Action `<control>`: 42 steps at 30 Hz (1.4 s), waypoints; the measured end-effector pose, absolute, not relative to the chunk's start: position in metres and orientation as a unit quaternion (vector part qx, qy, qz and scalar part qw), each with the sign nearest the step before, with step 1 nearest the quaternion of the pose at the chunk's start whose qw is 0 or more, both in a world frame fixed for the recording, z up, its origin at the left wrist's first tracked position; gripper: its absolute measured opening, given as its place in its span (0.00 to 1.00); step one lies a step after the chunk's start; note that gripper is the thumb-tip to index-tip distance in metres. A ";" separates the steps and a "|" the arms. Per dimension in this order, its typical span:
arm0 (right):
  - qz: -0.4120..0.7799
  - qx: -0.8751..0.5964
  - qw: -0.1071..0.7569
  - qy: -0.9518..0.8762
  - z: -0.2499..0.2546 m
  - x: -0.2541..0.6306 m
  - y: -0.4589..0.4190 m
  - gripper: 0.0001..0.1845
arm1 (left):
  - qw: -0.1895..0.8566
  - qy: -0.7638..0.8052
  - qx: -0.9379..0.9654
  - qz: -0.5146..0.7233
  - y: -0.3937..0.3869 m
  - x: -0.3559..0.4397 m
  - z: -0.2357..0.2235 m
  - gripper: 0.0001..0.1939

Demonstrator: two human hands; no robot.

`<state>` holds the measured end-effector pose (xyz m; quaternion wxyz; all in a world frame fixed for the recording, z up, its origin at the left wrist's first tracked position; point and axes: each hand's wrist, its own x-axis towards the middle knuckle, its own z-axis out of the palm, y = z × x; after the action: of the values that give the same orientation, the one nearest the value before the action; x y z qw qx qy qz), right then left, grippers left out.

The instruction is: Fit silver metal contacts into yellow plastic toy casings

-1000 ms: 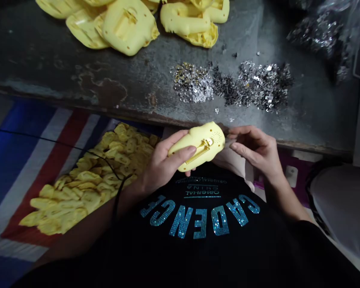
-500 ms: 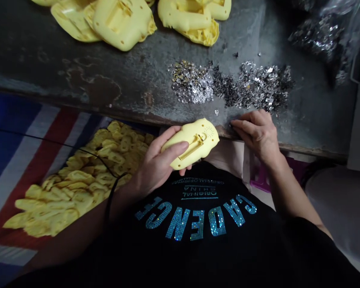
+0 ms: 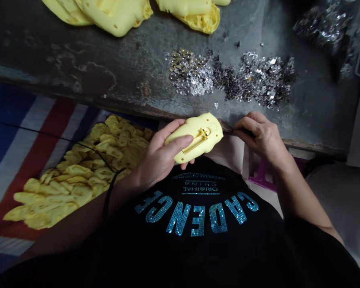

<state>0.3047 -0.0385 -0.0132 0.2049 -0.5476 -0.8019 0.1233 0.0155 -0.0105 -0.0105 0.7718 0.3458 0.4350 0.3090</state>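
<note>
My left hand (image 3: 165,154) grips a yellow plastic shell (image 3: 199,138) with a long battery recess, small screw holes and a patch of tiny speaker holes; its thumb lies on top and the fingers curl underneath. To the right, at the table edge, my right hand (image 3: 259,136) has its thumb and fingertips pinched together. Whatever lies between those fingertips is too small and dark to make out. Just beyond the hands, a heap of small metal contact plates (image 3: 193,74) and a second heap of small metal clips (image 3: 261,80) lie on the table, with one loose plate (image 3: 216,105) near the edge.
More yellow shells (image 3: 117,18) lie at the back of the grey metal table (image 3: 132,60). A clear bag of metal parts (image 3: 324,30) sits at the back right. Below left, a striped sack (image 3: 33,136) holds many yellow parts (image 3: 75,180), and a black cord (image 3: 63,138) crosses it.
My right hand went from loosely parted fingers beside the shell to a pinch at the table edge. The shell shifted slightly left, then back right, in my left hand.
</note>
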 end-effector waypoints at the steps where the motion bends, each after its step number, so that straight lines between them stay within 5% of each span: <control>1: 0.124 -0.549 0.199 -0.803 -0.012 0.305 -0.040 0.06 | 0.773 0.432 0.345 0.311 -0.011 0.016 -0.010 0.24; 18: -0.002 -0.572 0.097 -0.815 -0.011 0.302 -0.062 0.09 | 0.808 0.334 0.359 0.326 -0.014 0.016 -0.018 0.25; 21: 0.016 -0.589 0.184 -0.787 -0.002 0.292 -0.067 0.06 | 0.809 0.329 0.369 0.318 -0.015 0.015 -0.019 0.24; 26: 0.292 -0.569 0.445 -0.627 0.024 0.253 -0.065 0.04 | 0.807 0.332 0.388 0.297 -0.017 0.014 -0.012 0.20; 42: 0.271 -0.560 0.372 -0.689 0.022 0.241 -0.060 0.05 | 0.780 0.351 0.429 0.290 -0.030 0.012 0.000 0.19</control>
<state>0.2406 -0.0596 0.0220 0.3718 -0.5596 -0.6893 0.2712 0.0120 -0.0300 0.0001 0.7805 0.4289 0.3509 0.2895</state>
